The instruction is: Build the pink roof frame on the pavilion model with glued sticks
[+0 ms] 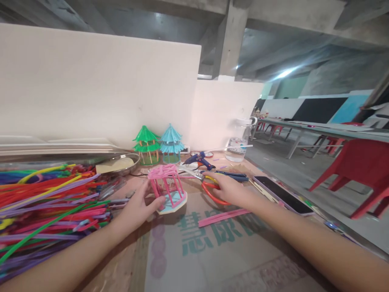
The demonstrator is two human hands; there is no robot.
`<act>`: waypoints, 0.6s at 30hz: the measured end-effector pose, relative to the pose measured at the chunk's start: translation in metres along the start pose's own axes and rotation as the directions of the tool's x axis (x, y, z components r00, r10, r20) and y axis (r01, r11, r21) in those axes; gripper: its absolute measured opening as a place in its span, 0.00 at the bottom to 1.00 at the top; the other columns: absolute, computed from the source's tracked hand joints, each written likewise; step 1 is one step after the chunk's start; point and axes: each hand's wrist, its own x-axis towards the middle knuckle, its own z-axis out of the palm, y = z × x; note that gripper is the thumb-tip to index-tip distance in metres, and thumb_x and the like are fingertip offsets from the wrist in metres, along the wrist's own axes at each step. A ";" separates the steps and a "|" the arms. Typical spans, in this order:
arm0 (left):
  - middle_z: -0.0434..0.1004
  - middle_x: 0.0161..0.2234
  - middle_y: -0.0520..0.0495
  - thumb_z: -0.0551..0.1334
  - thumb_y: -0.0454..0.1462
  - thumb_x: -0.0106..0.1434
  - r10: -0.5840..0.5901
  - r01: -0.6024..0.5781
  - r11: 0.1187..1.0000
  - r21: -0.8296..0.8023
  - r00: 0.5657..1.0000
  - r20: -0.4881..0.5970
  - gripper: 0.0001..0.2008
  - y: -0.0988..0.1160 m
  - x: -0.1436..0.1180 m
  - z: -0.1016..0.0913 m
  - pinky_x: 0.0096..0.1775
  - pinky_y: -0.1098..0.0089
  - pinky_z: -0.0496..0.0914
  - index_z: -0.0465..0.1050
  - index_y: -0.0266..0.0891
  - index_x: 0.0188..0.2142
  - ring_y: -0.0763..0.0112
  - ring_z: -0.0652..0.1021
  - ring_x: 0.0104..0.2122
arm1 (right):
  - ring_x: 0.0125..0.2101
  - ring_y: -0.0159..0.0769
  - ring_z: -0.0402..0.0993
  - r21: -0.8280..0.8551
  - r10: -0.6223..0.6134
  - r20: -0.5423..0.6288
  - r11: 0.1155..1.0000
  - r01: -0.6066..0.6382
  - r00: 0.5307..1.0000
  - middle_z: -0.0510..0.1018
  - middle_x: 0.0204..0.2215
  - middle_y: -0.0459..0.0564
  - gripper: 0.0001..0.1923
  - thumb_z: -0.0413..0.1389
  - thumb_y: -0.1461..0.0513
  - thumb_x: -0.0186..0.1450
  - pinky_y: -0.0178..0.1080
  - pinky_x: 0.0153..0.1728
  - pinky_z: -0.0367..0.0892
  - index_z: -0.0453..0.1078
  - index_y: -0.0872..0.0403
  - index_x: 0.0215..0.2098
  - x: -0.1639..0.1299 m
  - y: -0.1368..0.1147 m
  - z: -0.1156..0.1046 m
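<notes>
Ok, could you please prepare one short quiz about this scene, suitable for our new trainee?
1. What does the left hand hold?
a) smartphone
b) pink pavilion model
c) glue gun

2. True or false: the right hand holds the glue gun.

3. Which model stands right beside the green pavilion model?

Key:
1. b
2. False; it is at the handles of the scissors.
3. The light-blue pavilion model.

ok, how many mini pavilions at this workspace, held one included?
3: green pavilion and light-blue pavilion side by side before the white board; pink pavilion in the left hand.
</notes>
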 end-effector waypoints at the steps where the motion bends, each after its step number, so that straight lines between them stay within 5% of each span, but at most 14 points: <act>1: 0.76 0.55 0.37 0.66 0.50 0.56 -0.005 0.004 1.000 -0.021 1.000 -0.004 0.34 0.000 0.000 0.000 0.50 0.55 0.76 0.63 0.40 0.58 0.49 0.78 0.52 | 0.50 0.45 0.75 0.058 -0.005 -0.088 0.998 0.010 0.996 0.77 0.53 0.57 0.29 0.53 0.69 0.59 0.42 0.49 0.68 0.65 0.54 0.59 0.001 0.001 0.001; 3: 0.76 0.54 0.38 0.67 0.50 0.55 -0.009 0.009 0.999 -0.033 1.000 -0.018 0.34 0.001 -0.001 0.000 0.48 0.55 0.77 0.63 0.41 0.58 0.49 0.79 0.51 | 0.44 0.45 0.77 0.149 0.032 -0.227 0.989 0.002 0.973 0.79 0.46 0.56 0.24 0.54 0.65 0.61 0.44 0.45 0.70 0.64 0.55 0.56 0.003 0.002 0.002; 6: 0.78 0.52 0.37 0.68 0.50 0.52 -0.010 0.011 1.000 0.019 0.998 -0.061 0.33 0.004 -0.002 0.000 0.48 0.53 0.77 0.65 0.40 0.55 0.46 0.79 0.51 | 0.34 0.43 0.75 0.236 0.094 -0.276 0.971 -0.028 0.957 0.78 0.37 0.52 0.24 0.56 0.58 0.63 0.44 0.38 0.70 0.61 0.56 0.55 0.000 -0.002 0.001; 12: 0.77 0.52 0.36 0.68 0.48 0.50 0.003 -0.006 1.000 -0.019 0.994 -0.110 0.30 0.007 -0.004 0.006 0.52 0.52 0.74 0.66 0.39 0.50 0.47 0.77 0.54 | 0.43 0.49 0.72 0.146 -0.116 -0.322 0.974 0.171 0.940 0.72 0.44 0.59 0.27 0.61 0.50 0.60 0.49 0.43 0.70 0.65 0.56 0.52 -0.010 -0.014 0.004; 18: 0.78 0.50 0.36 0.71 0.47 0.47 -0.053 0.044 0.995 -0.095 0.994 -0.095 0.34 0.011 -0.007 0.011 0.50 0.52 0.76 0.63 0.40 0.52 0.46 0.79 0.51 | 0.43 0.49 0.72 0.013 -0.189 -0.286 0.980 0.201 0.940 0.71 0.43 0.58 0.24 0.61 0.51 0.63 0.50 0.42 0.71 0.66 0.54 0.52 -0.012 -0.020 0.008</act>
